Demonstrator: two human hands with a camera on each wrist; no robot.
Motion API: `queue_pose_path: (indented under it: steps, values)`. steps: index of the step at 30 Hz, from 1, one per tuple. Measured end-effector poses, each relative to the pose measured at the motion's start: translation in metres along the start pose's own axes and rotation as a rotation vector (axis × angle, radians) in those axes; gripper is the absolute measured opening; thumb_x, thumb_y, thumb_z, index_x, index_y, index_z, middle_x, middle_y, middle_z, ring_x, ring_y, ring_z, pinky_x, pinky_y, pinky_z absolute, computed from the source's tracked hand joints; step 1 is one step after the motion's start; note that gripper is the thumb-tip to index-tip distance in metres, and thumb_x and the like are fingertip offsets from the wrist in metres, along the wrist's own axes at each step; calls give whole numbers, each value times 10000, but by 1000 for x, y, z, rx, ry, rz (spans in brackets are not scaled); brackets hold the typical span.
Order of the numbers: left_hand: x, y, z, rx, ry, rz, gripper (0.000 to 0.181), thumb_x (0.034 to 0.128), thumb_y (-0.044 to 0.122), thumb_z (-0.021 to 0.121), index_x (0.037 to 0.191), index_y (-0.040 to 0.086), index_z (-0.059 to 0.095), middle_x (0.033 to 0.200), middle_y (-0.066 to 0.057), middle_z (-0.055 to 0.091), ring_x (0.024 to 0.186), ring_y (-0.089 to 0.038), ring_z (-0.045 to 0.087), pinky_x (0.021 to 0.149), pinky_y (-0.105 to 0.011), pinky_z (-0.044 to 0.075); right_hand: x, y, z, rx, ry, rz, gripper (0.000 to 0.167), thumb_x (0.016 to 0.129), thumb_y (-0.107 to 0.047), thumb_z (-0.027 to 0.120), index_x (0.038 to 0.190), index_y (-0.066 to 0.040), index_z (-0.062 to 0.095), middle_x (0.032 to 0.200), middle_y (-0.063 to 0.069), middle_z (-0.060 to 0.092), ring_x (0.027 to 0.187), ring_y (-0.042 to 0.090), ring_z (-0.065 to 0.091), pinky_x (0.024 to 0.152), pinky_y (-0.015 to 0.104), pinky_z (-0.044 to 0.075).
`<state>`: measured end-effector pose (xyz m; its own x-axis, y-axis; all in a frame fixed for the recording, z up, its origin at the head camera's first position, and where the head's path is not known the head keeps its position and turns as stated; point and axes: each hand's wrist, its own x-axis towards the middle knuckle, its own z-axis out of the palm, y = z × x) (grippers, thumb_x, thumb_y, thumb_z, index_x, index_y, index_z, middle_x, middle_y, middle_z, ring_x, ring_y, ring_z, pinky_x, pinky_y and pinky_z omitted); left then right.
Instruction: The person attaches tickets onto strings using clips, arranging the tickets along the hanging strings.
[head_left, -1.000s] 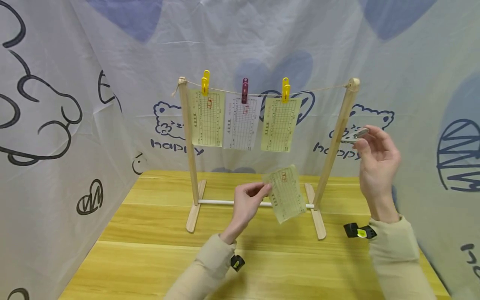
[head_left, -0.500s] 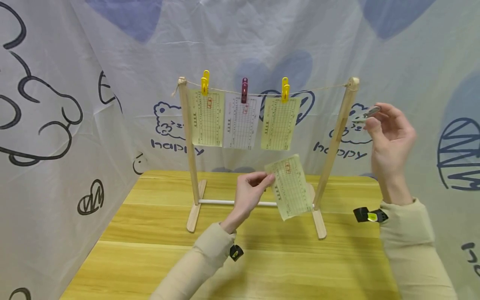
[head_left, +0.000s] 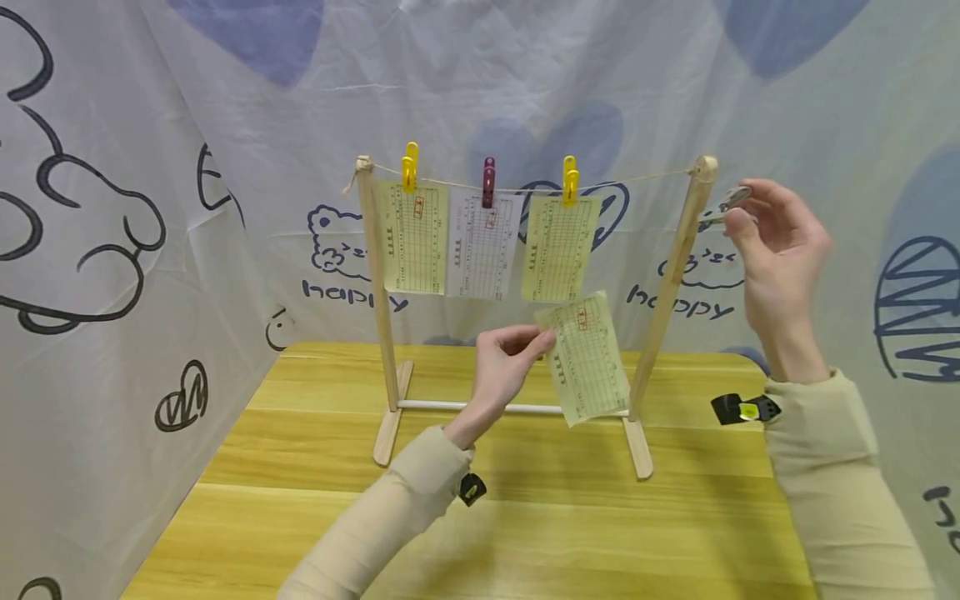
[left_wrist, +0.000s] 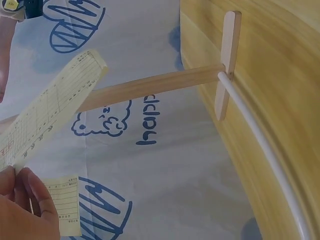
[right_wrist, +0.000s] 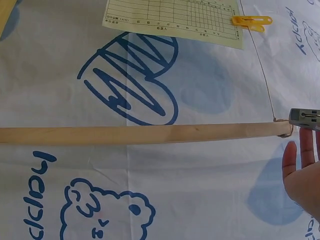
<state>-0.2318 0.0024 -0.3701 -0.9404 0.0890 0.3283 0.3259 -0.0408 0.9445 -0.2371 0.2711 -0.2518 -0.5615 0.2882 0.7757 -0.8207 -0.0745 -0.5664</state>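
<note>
My left hand (head_left: 501,372) pinches a yellow printed form slip (head_left: 588,360) by its upper left corner, tilted below the hanging slips. My right hand (head_left: 789,258), raised beside the right post, pinches a grey clothespin (head_left: 733,204) between thumb and fingers; in the right wrist view the clothespin (right_wrist: 305,118) shows near the post's top. From the string (head_left: 637,178) hang a yellow slip (head_left: 415,242) and another yellow slip (head_left: 561,250) under yellow clothespins (head_left: 570,182), with a white slip (head_left: 482,250) between them under a dark red clothespin (head_left: 489,183).
A wooden stand carries the string between its left post (head_left: 378,292) and right post (head_left: 672,292). A white rod (head_left: 431,405) joins the posts low down. Its feet (head_left: 637,448) rest on the wooden table (head_left: 315,500). A patterned cloth (head_left: 247,108) surrounds the table.
My left hand has raised the yellow slip slightly up and to the right. My right hand has risen with the grey clothespin and shifted somewhat right. The hanging slips stay in place.
</note>
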Motion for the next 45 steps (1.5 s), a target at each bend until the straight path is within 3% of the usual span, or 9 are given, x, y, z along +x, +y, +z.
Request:
queue_pose_path:
  steps: [9, 14, 21, 30, 38, 45]
  values:
    - [9, 10, 4, -31, 45, 24, 231, 883, 135, 781, 1037, -35, 754, 984, -214, 769, 717, -24, 676, 790, -366, 630, 12, -2, 8, -65, -29, -27, 300, 867, -21, 750, 1152, 49, 689, 992, 40, 728, 880, 124, 664, 834, 197, 542]
    - [15, 17, 7, -15, 50, 42, 227, 890, 150, 777, 1035, -24, 762, 978, -201, 774, 710, -14, 676, 722, -275, 618, 18, -3, 14, -78, -46, -34, 262, 877, 5, 726, 1135, 42, 696, 998, 32, 742, 891, 115, 686, 877, 198, 561]
    - [21, 27, 9, 19, 41, 64, 217, 907, 155, 759, 1050, -8, 763, 979, -211, 768, 684, -14, 639, 616, -160, 524, 27, -2, 19, -18, -50, -21, 241, 856, 62, 732, 1095, 39, 709, 982, 49, 751, 886, 128, 690, 855, 191, 559]
    - [29, 34, 11, 35, 28, 84, 208, 925, 144, 735, 1054, -18, 757, 969, -229, 754, 610, -31, 549, 544, -145, 450, 34, -4, 28, -69, -81, -69, 239, 870, 102, 699, 1107, 66, 705, 953, 47, 732, 872, 153, 671, 809, 219, 562]
    - [37, 41, 14, 32, 21, 81, 220, 933, 160, 729, 1065, -14, 750, 954, -218, 749, 614, -21, 551, 539, -150, 457, 42, -6, 34, -156, -98, -97, 224, 883, 81, 701, 1107, 79, 698, 942, 5, 731, 844, 128, 675, 794, 203, 565]
    - [44, 48, 18, 50, 11, 99, 211, 949, 172, 711, 1074, 7, 752, 914, -175, 741, 659, -72, 576, 561, -155, 468, 51, -6, 38, -126, -107, -42, 230, 871, 91, 711, 1092, 29, 715, 940, 3, 724, 855, 115, 664, 798, 183, 546]
